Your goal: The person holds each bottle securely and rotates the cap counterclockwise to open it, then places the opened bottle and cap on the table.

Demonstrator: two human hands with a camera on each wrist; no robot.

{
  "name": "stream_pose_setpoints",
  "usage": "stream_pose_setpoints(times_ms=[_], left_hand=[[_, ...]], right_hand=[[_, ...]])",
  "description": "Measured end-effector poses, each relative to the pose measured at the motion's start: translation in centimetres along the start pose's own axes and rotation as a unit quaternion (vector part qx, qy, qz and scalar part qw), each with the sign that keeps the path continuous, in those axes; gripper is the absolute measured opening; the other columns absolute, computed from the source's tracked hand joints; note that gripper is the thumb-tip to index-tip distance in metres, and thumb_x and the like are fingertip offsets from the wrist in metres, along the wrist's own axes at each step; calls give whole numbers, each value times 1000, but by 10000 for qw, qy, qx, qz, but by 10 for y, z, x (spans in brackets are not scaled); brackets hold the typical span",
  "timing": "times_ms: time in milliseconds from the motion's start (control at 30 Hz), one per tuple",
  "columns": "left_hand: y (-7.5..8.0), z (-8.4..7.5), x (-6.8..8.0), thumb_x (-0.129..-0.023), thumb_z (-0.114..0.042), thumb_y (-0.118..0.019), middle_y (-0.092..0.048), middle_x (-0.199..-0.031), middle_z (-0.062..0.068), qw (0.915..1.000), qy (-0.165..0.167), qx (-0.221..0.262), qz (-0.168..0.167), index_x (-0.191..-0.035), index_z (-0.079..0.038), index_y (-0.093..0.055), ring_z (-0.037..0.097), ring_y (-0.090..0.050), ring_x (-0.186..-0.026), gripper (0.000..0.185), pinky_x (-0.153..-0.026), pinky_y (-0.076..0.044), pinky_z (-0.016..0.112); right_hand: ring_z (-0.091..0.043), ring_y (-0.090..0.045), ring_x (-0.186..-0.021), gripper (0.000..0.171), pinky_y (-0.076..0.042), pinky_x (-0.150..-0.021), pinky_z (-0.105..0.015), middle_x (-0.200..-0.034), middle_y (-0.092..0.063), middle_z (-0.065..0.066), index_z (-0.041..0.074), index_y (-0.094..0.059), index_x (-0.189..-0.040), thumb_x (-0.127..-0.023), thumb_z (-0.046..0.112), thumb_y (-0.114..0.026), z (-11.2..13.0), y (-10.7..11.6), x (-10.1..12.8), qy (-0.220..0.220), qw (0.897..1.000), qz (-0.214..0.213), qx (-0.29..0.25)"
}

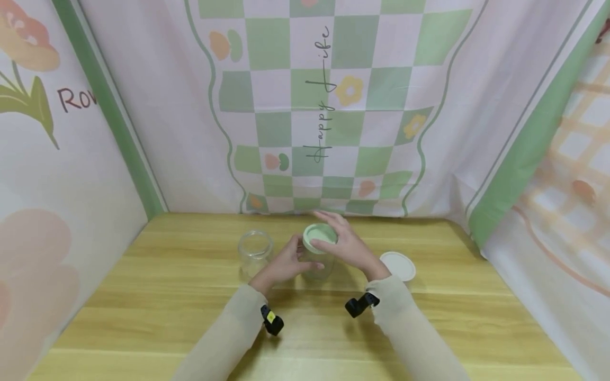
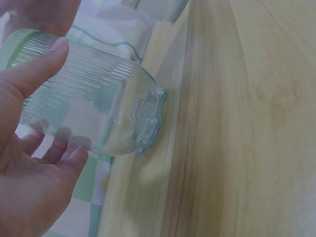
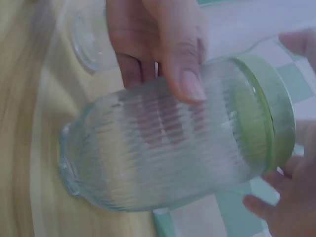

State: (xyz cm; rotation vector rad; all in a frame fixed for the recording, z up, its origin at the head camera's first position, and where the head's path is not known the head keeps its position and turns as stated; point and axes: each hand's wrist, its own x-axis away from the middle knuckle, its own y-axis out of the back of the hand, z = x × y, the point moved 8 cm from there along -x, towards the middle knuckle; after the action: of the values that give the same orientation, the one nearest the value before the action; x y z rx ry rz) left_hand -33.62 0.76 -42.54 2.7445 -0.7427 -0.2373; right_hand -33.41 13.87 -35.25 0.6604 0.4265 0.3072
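Left hand (image 1: 286,263) grips ribbed jar (image 1: 318,264); right hand (image 1: 344,244) cups green lid (image 1: 320,236) — we judge lid-twisting underway, next needs firm counter-hold.

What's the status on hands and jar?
Left hand grips ribbed glass jar body. Right hand grips green lid. Open jar left, white lid right; neither obstructing.

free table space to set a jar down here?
Bare wood in front of both sleeves, left of the open jar, and right of the loose lid. Crowded mid-table: both hands on the lidded jar.
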Motion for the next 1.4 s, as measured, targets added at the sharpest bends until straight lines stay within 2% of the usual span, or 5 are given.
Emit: stream_pose_setpoints(times_ms=[233,467,633,1133,1400], left_hand=[[0,0,1,-86,-36,-81,-39,-150,8,9999,83,-7,-88,-147,-10,-32,34,-38,-139,83,-112,-35,54],[0,0,0,-86,-38,-80,-40,-148,8,10000,37,26,-84,-146,-12,-32,35,-37,-139,81,-112,-35,54],[0,-1,0,-87,-36,-81,-38,-148,9,9999,1,132,-28,-143,-12,-33,35,-36,-140,78,-113,-33,55],[0,1,0,-86,-34,-81,-39,-149,9,9996,88,265,-16,-146,-11,-31,33,-36,-141,81,-112,-34,55],[-1,0,2,-86,-39,-81,-39,-148,3,9993,226,286,2,-148,-15,-31,28,-39,-139,83,-112,-35,52]], right_hand=[[-36,-35,-135,72,-42,-98,-63,-147,-44,-15,18,-50,-148,-89,51,-73,13,4,2,-71,9902,-1001,967],[-36,-44,-121,81,-39,-99,-57,-133,-50,-18,9,-55,-142,-87,69,-62,24,4,8,-182,9554,-1416,2585],[-34,-48,-104,84,-45,-87,-49,-117,-52,-20,3,-59,-136,-86,70,-63,27,-2,9,-38,9390,-1519,3086],[-36,-46,-101,78,-46,-74,-42,-114,-49,-22,-4,-61,-132,-85,56,-75,28,-7,11,409,9505,-1614,2623],[-32,-42,-110,78,-48,-80,-45,-123,-46,-16,2,-57,-140,-83,50,-80,19,-3,8,-191,9810,-886,1715]])
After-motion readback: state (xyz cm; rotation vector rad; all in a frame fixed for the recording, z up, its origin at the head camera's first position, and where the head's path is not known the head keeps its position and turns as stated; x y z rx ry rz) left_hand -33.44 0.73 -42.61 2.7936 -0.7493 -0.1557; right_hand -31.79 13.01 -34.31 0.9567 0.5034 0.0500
